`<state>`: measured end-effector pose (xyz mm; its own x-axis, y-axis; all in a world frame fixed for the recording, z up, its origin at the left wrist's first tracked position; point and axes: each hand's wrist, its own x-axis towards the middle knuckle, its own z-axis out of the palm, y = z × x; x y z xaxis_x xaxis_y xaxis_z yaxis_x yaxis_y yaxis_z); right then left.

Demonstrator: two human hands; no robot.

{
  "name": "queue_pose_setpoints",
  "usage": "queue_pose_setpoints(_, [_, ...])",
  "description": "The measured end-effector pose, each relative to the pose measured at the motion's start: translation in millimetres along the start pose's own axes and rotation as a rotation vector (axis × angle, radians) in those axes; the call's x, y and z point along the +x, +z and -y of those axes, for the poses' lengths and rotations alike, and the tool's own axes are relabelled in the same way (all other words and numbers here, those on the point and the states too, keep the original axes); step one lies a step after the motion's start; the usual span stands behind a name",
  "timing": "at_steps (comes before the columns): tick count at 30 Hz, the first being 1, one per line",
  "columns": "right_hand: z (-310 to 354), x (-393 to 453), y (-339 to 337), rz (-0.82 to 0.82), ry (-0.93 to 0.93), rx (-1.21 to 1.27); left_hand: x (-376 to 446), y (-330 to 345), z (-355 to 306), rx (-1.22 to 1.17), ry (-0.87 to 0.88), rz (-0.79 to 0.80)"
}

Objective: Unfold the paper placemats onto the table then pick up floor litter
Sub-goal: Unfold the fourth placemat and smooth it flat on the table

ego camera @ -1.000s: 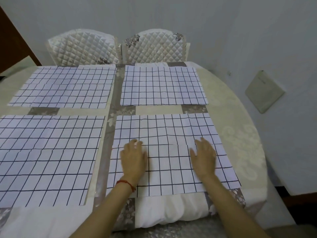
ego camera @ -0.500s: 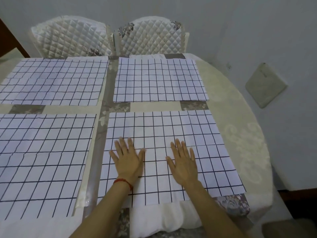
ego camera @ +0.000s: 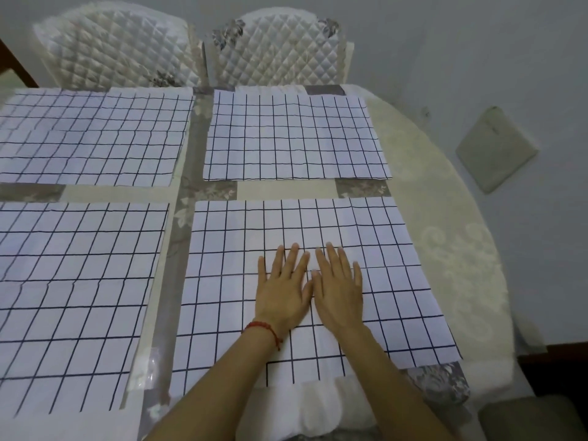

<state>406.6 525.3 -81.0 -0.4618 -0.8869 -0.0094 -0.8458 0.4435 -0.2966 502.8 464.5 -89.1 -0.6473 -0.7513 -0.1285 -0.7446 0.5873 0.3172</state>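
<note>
Several white paper placemats with a dark grid lie unfolded on the table [ego camera: 445, 218]. The near right placemat [ego camera: 381, 281] is spread flat in front of me. My left hand [ego camera: 283, 288], with a red cord at the wrist, and my right hand [ego camera: 339, 289] rest palm down on its middle, side by side, thumbs almost touching, fingers spread. The other placemats lie at far right [ego camera: 296, 138], far left [ego camera: 89, 138] and near left [ego camera: 73, 297]. No floor litter is in view.
Two white quilted chairs [ego camera: 121, 49] [ego camera: 280, 49] stand at the table's far edge. The table's rounded right end is close to a grey wall that carries a pale square panel [ego camera: 496, 151]. A pale seat corner [ego camera: 534, 418] shows at bottom right.
Both hands have slid inward across the near right placemat, from well apart to side by side at its middle. The view has shifted nearer the table.
</note>
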Motion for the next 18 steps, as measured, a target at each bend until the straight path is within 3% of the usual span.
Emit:
queue_pose_setpoints(4, [-11.7, 35.2, 2.0, 0.136, -0.110, -0.043, -0.1, 4.2, 2.1, 0.009, 0.000, -0.026])
queue_pose_setpoints(6, [-38.9, 46.7, -0.5, 0.117, -0.083, -0.091, 0.6, 4.3, 2.7, 0.008, 0.000, -0.035])
queue_pose_setpoints(12, [-104.6, 42.8, -34.5, 0.020, 0.374, -0.132, 0.9, 1.0, 1.8, 0.023, -0.003, 0.012])
queue_pose_setpoints(15, [-55.7, 17.2, -26.8, -0.100, 0.099, -0.165, 1.1, 2.4, 1.5, 0.027, -0.015, 0.014])
queue_pose_setpoints(17, [-31.4, -2.3, -10.1, 0.022, -0.082, -0.133, 0.5, 3.0, 1.2, 0.031, -0.014, 0.011])
queue_pose_setpoints(18, [-28.4, -9.0, -3.4, 0.080, -0.077, -0.082, 0.2, 3.8, 1.3, 0.033, -0.016, 0.007])
